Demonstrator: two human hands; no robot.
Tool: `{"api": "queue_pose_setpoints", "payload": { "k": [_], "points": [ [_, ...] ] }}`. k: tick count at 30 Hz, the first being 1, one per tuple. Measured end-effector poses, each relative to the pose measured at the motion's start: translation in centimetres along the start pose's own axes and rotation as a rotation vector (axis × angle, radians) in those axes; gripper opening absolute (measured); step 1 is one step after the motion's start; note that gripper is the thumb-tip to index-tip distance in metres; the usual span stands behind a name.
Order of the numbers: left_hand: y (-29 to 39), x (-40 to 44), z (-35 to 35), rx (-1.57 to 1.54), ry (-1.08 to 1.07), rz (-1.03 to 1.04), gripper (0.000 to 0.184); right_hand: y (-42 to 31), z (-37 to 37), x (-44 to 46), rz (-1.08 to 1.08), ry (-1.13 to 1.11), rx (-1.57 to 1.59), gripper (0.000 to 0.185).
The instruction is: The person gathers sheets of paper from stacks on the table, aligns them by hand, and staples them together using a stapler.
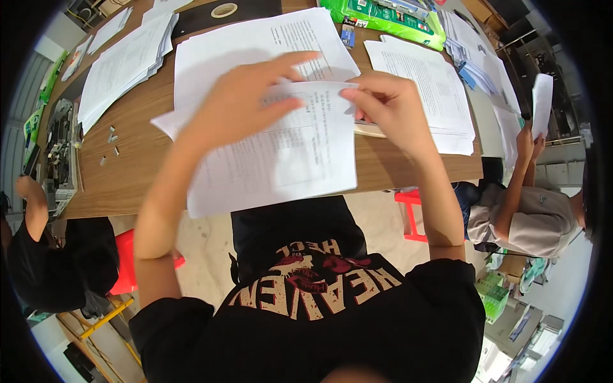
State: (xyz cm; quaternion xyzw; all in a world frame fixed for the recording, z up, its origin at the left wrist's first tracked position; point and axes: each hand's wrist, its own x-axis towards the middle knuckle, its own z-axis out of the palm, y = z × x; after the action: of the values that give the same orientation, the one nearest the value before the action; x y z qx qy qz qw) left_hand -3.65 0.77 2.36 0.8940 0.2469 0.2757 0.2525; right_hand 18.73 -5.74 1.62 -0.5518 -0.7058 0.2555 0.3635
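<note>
A printed sheet (274, 169), perhaps with others under it, hangs over the table's near edge in front of me. My right hand (391, 110) pinches its upper right corner between thumb and fingers. Over the upper part of the same paper is my left hand (239, 105), slightly blurred, its fingers spread and nothing visibly gripped; whether it touches the paper I cannot tell. Behind both hands lies a large stack of printed pages (207, 57). A pale object (369, 130) shows partly beneath my right hand, mostly hidden.
Paper stacks lie left (124, 67) and right (440, 96) on the wooden table (128, 175). Small metallic bits (113, 136) are scattered at left. A tape roll (224, 9) and a green package (389, 22) sit at the back. People sit on both sides; the right one holds paper (542, 105).
</note>
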Motion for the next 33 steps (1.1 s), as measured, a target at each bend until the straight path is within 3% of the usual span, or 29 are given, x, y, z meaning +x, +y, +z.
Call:
{"api": "queue_pose_setpoints", "payload": {
  "k": [1,2,6,8,9,11,13,15,18,19,22,24,25,27,30,33],
  "points": [
    [-0.6,-1.2,-2.4,-0.011,-0.071,-0.053,0.048,0.0,-0.6,0.1,0.021,0.037,0.116,0.016],
    [-2.1,-2.7,-4.7,0.008,-0.107,-0.061,0.042,0.1,-1.2,0.3,0.041,0.077,0.235,0.013],
    [-2.4,-6.5,-12.0,0.201,-0.269,-0.238,0.032,-1.4,-4.9,2.0,0.034,-0.022,0.143,0.014],
    [-0.8,-6.8,-13.7,0.548,0.071,-0.207,0.027,-2.9,-5.5,3.9,-0.111,0.089,0.122,0.024],
    [-0.5,-6.0,-15.0,0.593,0.175,-0.180,0.026,-3.1,-5.9,5.0,-0.128,0.205,0.041,0.012],
    [0.2,-4.1,-16.8,0.750,0.439,-0.135,0.021,-4.1,-5.9,7.1,-0.235,0.293,0.121,0.012],
    [1.1,-3.1,-15.6,0.861,0.570,-0.098,0.021,-4.0,-4.9,8.9,-0.460,0.435,0.311,0.018],
    [0.0,-2.9,-14.0,0.933,0.741,0.103,0.018,-2.3,-3.9,8.9,-0.457,0.493,0.258,0.012],
    [-2.7,-4.5,-9.2,0.790,0.579,0.032,0.024,2.8,-2.2,7.1,-0.380,0.363,0.152,0.021],
    [-3.5,-5.2,-7.5,0.795,0.529,-0.007,0.025,4.3,-1.4,6.2,-0.265,0.267,0.105,0.025],
    [-5.8,-6.9,-3.6,0.750,0.460,-0.087,0.025,7.7,1.0,4.9,-0.353,0.163,-0.078,0.035],
    [-6.7,-7.5,-2.4,0.548,0.467,-0.226,0.024,8.0,1.6,4.2,-0.202,0.063,0.036,0.032],
    [-7.0,-7.7,-2.3,0.484,0.454,-0.217,0.034,7.9,1.6,4.1,-0.202,0.064,0.033,0.032],
    [-6.7,-8.2,-2.4,0.393,0.421,-0.254,0.042,7.4,0.9,3.7,-0.389,0.085,-0.278,0.036],
    [-4.9,-8.8,-2.6,0.352,0.324,-0.259,0.056,7.4,-0.6,2.5,-0.348,0.132,-0.064,0.044],
    [-2.1,-8.6,-2.8,0.309,0.253,-0.253,0.061,8.2,-4.2,0.6,-0.293,0.163,-0.169,0.048]
  ]
}}
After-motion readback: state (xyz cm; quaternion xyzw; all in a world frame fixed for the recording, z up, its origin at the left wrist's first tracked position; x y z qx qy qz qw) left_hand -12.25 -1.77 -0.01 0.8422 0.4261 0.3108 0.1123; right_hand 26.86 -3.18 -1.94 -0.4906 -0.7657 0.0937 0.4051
